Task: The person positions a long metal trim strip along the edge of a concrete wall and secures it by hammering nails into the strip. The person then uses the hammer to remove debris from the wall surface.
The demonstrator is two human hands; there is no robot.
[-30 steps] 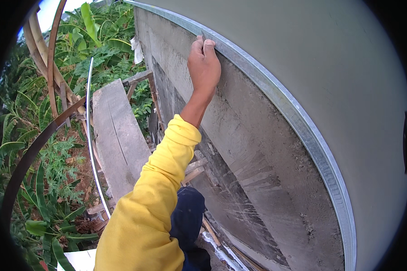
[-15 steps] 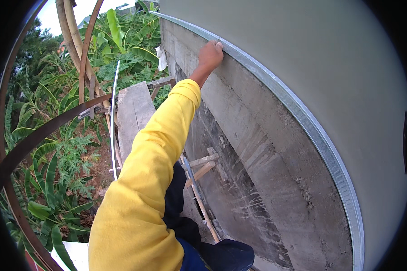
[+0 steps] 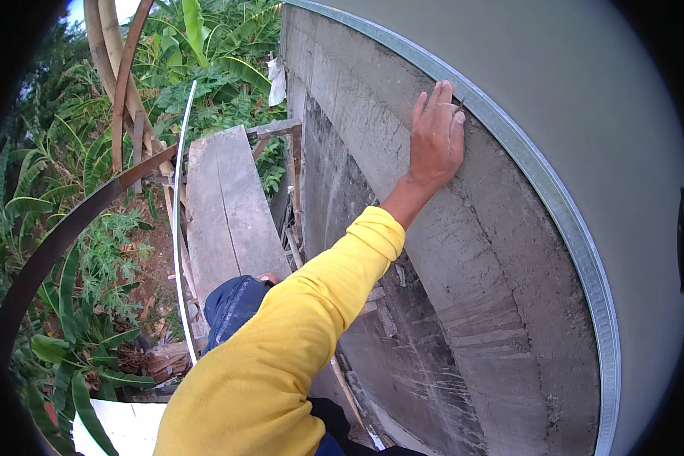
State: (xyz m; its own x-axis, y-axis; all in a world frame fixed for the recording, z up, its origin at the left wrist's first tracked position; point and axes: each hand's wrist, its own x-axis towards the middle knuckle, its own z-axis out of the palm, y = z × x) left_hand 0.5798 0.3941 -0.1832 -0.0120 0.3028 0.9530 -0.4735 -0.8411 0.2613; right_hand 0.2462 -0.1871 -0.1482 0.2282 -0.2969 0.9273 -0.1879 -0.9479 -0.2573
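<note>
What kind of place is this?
It looks like an outdoor building site, maybe. There's a rough grey wall that looks like cement, a long metal strip along it, and wooden boards like scaffolding.

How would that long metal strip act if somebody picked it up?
The metal strip would probably feel fairly stiff, since it looks like metal. Being so long and narrow, it might wobble at the ends. Its smooth, shiny face could be slippery.
</note>
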